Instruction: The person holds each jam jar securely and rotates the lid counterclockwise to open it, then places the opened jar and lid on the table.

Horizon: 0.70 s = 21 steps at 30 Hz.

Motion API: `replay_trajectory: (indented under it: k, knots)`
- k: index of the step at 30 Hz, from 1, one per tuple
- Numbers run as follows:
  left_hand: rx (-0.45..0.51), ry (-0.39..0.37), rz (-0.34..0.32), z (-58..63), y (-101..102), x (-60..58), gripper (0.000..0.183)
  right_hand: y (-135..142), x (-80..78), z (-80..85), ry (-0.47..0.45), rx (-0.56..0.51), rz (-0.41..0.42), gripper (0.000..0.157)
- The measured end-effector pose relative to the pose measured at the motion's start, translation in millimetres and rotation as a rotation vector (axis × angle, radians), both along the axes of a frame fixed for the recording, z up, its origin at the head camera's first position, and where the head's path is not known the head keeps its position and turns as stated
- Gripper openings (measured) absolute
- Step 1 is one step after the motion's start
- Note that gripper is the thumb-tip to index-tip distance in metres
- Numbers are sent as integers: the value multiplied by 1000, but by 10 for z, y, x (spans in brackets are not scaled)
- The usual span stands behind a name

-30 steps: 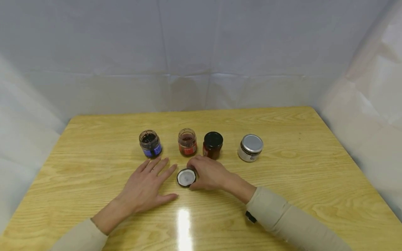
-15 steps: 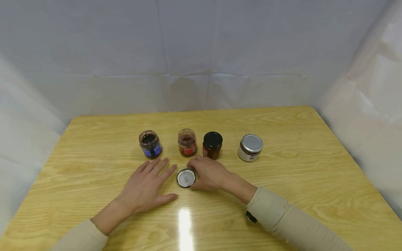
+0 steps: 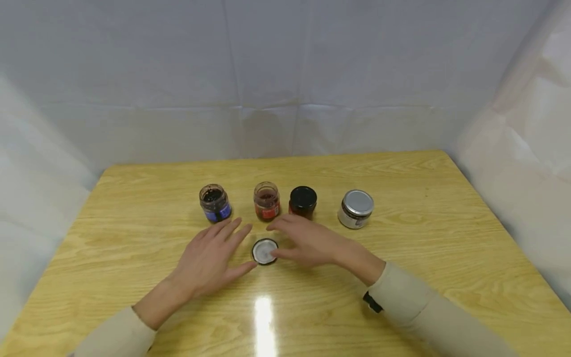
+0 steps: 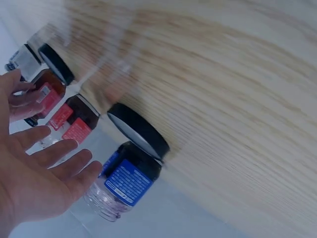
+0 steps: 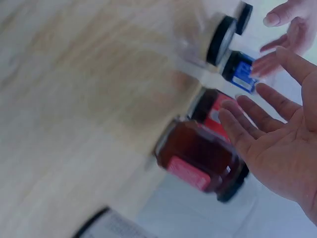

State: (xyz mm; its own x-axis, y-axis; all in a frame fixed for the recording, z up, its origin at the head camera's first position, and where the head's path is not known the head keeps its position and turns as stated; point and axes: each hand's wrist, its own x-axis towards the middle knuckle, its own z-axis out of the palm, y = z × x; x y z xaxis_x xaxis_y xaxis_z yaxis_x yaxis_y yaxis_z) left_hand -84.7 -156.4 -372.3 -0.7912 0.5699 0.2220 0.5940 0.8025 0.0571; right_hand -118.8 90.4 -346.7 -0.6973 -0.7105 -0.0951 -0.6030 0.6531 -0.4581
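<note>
A jar lid [image 3: 265,251] lies upside down on the table between my hands, its pale inside facing up. My right hand [image 3: 310,242] is spread just right of it, the thumb tip overlapping the lid's edge; nothing is in its grasp. On the other side my left hand [image 3: 206,260] extends with fingers apart, its thumb tip near the lid's rim. Beyond the left fingers stands a lidless jar with a blue label [image 3: 215,203]. Another black lid [image 4: 138,130] near that jar shows in the left wrist view; in the head view, the left hand hides it.
A lidless jar with a red label [image 3: 266,202] stands behind the lid. Right of it is a black-capped jar [image 3: 303,199], partly covered by the right hand. Farther right sits a silver-lidded jar [image 3: 356,209]. White sheeting [image 3: 276,79] hangs behind the wooden table [image 3: 424,198].
My right hand has let go of the lid's edge, and its fingers have straightened. My left hand has shifted slightly forward, its thumb closer to the lid. The jars stay where they were.
</note>
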Motion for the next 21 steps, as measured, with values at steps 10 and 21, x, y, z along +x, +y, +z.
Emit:
replay_trajectory:
  k: [10,21]
  knots:
    - [160,-62,35,102,197,10,70,312,-37,394,118,-52,32,52]
    - [258,15,-42,186,363,-81,67,550,-157,449,331,-9,-13,61]
